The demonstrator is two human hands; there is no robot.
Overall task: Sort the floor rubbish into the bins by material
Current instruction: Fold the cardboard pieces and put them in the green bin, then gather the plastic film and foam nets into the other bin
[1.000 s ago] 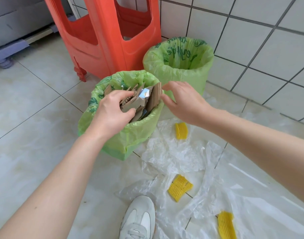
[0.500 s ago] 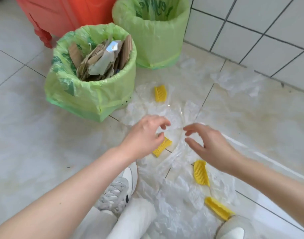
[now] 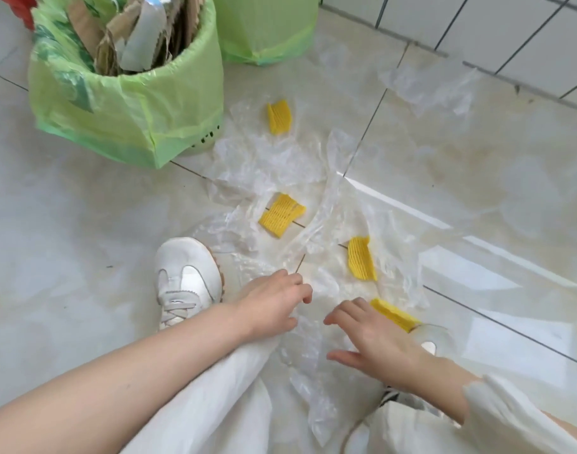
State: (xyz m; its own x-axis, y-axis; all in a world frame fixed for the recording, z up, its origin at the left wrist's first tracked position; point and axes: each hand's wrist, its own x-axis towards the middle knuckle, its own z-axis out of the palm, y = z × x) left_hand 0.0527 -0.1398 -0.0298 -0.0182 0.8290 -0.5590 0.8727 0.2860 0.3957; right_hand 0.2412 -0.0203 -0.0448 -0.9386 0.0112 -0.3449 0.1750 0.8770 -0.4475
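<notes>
Clear plastic film (image 3: 274, 165) lies crumpled across the floor tiles, with several yellow foam nets on it: one (image 3: 279, 117) near the bins, one (image 3: 281, 214) in the middle, one (image 3: 362, 258) to the right, one (image 3: 393, 314) by my right hand. My left hand (image 3: 272, 304) and my right hand (image 3: 370, 339) hover low over the film between my feet, fingers apart, holding nothing. The near green-lined bin (image 3: 133, 103) is full of cardboard pieces. The second green-lined bin (image 3: 264, 44) stands behind it.
My white shoe (image 3: 187, 280) rests left of the film and my other shoe (image 3: 433, 337) is partly hidden behind my right hand. Another loose plastic sheet (image 3: 428, 83) lies by the tiled wall (image 3: 493, 34). A red stool leg (image 3: 15, 8) shows at top left.
Both hands have come down from the cardboard bin to the film near my feet. The view has tilted down, and the bins now sit at the top edge.
</notes>
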